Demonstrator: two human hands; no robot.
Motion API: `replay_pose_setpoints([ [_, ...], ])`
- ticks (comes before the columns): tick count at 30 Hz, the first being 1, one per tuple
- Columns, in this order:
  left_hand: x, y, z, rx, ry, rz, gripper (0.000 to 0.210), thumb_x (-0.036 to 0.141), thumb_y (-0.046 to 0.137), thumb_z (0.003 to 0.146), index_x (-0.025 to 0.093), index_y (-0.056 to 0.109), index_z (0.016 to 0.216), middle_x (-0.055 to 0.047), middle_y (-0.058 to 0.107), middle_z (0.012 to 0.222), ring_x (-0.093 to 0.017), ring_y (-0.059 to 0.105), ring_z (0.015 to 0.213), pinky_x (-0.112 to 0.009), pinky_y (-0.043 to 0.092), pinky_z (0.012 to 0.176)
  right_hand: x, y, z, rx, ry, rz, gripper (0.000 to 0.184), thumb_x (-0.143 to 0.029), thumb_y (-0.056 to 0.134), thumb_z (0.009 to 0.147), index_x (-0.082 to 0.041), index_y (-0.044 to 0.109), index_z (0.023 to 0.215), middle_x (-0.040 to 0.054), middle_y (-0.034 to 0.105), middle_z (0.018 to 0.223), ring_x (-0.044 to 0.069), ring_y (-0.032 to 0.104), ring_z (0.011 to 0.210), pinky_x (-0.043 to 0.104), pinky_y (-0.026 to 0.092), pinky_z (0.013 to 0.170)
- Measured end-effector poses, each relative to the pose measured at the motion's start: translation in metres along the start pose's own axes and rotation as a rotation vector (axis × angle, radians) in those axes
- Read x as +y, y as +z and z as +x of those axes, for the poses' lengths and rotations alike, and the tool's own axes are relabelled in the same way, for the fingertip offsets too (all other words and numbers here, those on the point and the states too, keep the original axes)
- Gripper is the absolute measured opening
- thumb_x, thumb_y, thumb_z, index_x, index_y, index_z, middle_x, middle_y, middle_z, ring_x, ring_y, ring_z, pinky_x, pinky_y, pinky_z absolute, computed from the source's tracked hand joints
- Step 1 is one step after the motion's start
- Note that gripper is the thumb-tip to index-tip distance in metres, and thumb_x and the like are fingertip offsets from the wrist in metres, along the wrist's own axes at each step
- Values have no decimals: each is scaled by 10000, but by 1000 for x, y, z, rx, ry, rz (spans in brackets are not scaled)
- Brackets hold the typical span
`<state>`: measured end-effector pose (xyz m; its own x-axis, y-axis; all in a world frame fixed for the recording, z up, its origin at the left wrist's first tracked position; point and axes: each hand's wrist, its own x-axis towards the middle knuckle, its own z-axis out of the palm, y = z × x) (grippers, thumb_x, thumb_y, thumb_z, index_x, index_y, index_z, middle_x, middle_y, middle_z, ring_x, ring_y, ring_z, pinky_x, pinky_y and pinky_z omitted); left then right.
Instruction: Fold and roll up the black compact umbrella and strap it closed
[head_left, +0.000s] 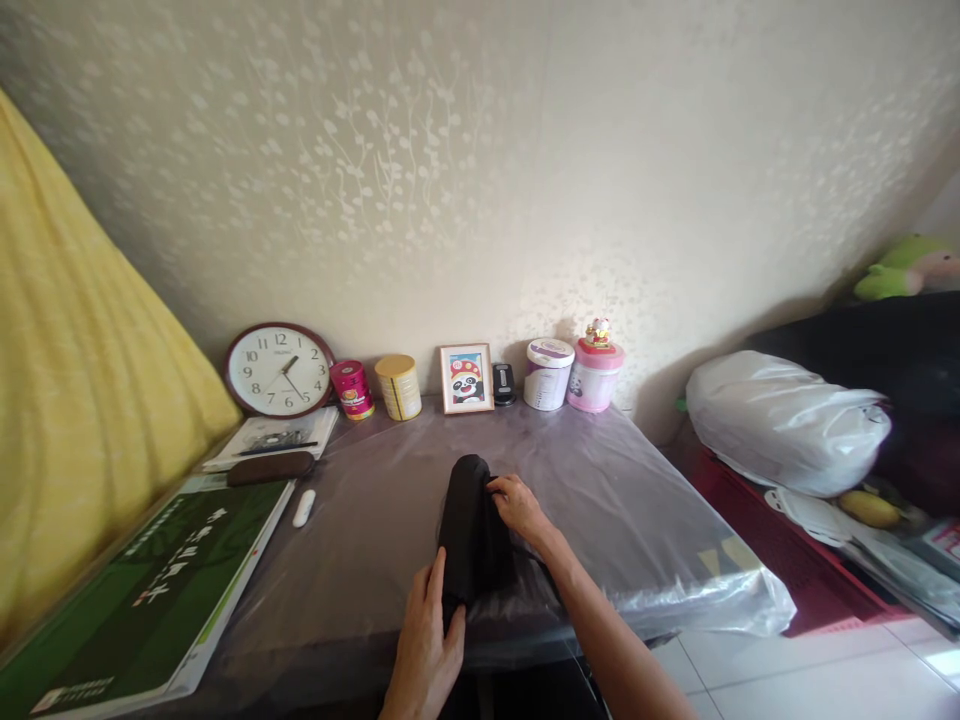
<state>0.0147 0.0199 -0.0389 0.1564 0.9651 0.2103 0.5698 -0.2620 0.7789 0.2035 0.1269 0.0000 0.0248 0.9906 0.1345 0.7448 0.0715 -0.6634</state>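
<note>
A long, black, rounded fabric object (pixel 466 525), like a soft case or a rolled bundle, lies lengthwise near the front edge of the covered table. My left hand (pixel 429 630) grips its near end, with the thumb on the right side and the fingers along the left. At its far right side, my right hand (pixel 517 505) is closed, thumb and fingers pinching its edge. A loose dark flap or strap hangs beneath my right wrist. What lies inside the black object is hidden.
The table (pixel 600 500) wears a shiny plastic cover. Along the wall stand a clock (pixel 280 370), several tins, a picture frame (pixel 466 379) and a lidded pink tub (pixel 594 378). Green book (pixel 157 590) and small white object (pixel 304 508) lie left. A white bag (pixel 784 420) sits right.
</note>
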Motion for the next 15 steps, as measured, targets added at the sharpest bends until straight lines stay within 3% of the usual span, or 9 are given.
replay_pose_setpoints([
  [11,1,0,0,4,-4,-7,576,223,369,805,197,224,1363,-97,423,1247,-209,447,1174,-423,365,1012,-6,-2,2,-13,0,-4,320,-87,468,730,-143,686,957,103,669,1007,197,601,960,278,427,864],
  [15,1,0,0,-5,-10,-19,577,225,369,808,205,218,1364,-93,421,1247,-206,448,1174,-422,363,1015,-8,-2,2,-24,21,11,316,-101,477,734,-189,691,950,68,691,995,200,618,950,283,441,843],
])
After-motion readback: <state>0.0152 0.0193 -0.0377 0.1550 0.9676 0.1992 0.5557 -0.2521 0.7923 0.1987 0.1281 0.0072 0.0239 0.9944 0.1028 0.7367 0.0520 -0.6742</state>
